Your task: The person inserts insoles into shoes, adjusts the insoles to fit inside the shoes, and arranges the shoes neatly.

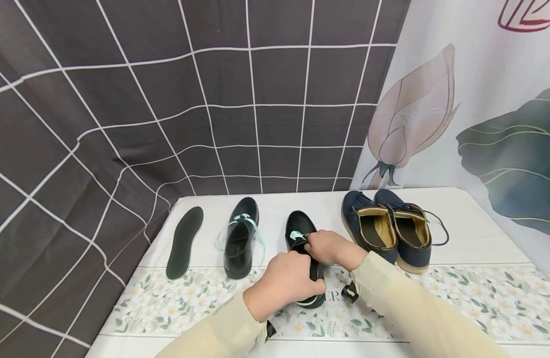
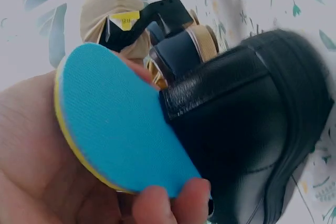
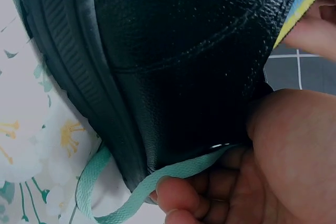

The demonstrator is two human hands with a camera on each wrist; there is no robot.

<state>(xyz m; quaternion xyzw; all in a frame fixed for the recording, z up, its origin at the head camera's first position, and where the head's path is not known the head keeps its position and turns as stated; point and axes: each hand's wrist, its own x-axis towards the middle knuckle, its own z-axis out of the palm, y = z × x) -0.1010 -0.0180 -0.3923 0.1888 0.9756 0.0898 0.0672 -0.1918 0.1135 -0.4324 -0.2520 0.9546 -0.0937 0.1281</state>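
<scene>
A black leather shoe (image 1: pixel 300 223) with mint laces lies between my hands, toe pointing away. My left hand (image 1: pixel 289 279) grips an insole (image 2: pixel 115 119), blue-faced with a yellow edge, its far part inside the shoe opening. In the left wrist view the fingertips (image 2: pixel 191 200) curl over the insole's edge beside the shoe's heel. My right hand (image 1: pixel 327 247) holds the shoe at the opening's edge near the laces. A mint lace (image 3: pixel 178 170) crosses by its fingertips in the right wrist view. The inside of the shoe is mostly hidden by the hands.
To the left stands another black shoe (image 1: pixel 239 248) with loose mint laces. Beyond it lies a dark insole (image 1: pixel 184 243). A pair of navy shoes (image 1: pixel 369 219) with tan linings stands at the right. The table cloth (image 1: pixel 176 318) is white with a floral band; a dark grid curtain (image 1: pixel 275 124) hangs behind.
</scene>
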